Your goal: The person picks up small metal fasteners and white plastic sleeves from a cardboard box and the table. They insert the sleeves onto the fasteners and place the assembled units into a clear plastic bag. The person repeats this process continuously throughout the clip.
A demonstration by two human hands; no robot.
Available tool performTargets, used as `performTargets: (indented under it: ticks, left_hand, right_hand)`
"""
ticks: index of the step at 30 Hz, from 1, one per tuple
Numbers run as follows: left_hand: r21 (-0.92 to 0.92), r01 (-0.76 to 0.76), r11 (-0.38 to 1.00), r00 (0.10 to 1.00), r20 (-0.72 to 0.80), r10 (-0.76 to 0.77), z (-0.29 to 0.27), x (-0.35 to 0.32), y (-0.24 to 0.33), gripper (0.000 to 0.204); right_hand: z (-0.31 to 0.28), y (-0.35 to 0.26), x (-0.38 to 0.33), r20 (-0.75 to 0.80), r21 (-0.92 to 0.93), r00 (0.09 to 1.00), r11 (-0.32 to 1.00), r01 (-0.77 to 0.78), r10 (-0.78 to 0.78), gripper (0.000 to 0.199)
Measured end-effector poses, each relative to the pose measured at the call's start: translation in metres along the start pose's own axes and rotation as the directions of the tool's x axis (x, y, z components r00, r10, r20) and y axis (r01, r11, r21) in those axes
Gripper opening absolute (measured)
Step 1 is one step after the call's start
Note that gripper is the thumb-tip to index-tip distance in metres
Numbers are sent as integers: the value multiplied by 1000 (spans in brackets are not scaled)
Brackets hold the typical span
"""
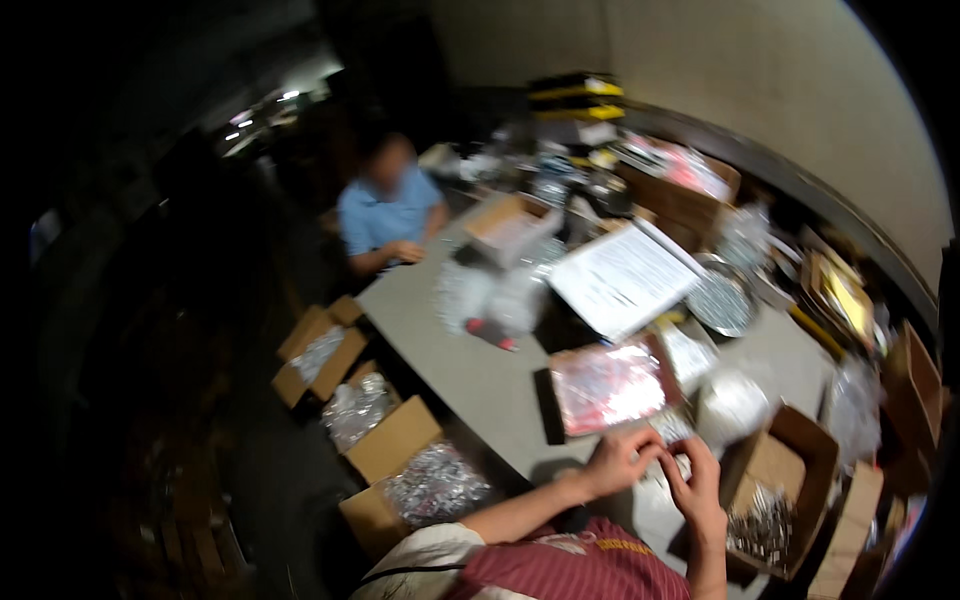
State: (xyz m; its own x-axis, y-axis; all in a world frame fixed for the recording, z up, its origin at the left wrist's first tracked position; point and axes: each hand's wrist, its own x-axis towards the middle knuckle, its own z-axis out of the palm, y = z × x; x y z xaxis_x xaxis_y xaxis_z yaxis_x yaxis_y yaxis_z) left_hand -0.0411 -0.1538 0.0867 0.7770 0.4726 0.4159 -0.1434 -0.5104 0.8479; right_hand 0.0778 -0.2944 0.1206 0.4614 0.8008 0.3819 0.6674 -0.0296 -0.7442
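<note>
Close to my body at the table's near edge, my left hand and my right hand meet with thumbs and fingers pinched together. Whatever they hold between the fingertips is too small to make out. Just beyond them lies a shallow box filled with shiny clear and reddish plastic bags. A whitish plastic bag bulges beyond my right hand. To that hand's right stands an open cardboard box with slim metal parts in it.
White printed sheets and a round tin of small metal pieces lie farther back on the grey table. Cartons of foil-like packets line its left side. A person in blue sits at the far left corner.
</note>
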Motion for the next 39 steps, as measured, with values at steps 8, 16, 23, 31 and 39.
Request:
performTargets:
  ticks: [8,16,23,31,39]
  left_hand:
    - [45,59,997,991,-123,-53,-43,-42,-5,11]
    - [-136,246,960,946,-183,-268,-96,-80,-20,12]
    - [-630,267,730,872,-165,-462,-88,-93,-39,16]
    - [-385,399,832,668,-500,-551,-117,-148,-133,20]
    - [269,913,306,394,-777,-492,-175,-285,-196,31]
  right_hand:
    - [49,-10,3,194,159,981,986,-47,16,7]
    - [85,-22,16,329,182,941,983,19,-79,8]
    - [112,-37,2,337,298,936,955,-8,-97,12]
    - [106,-9,33,277,286,960,957,-56,-26,19]
    - [129,105,97,52,-528,999,849,29,-2,54]
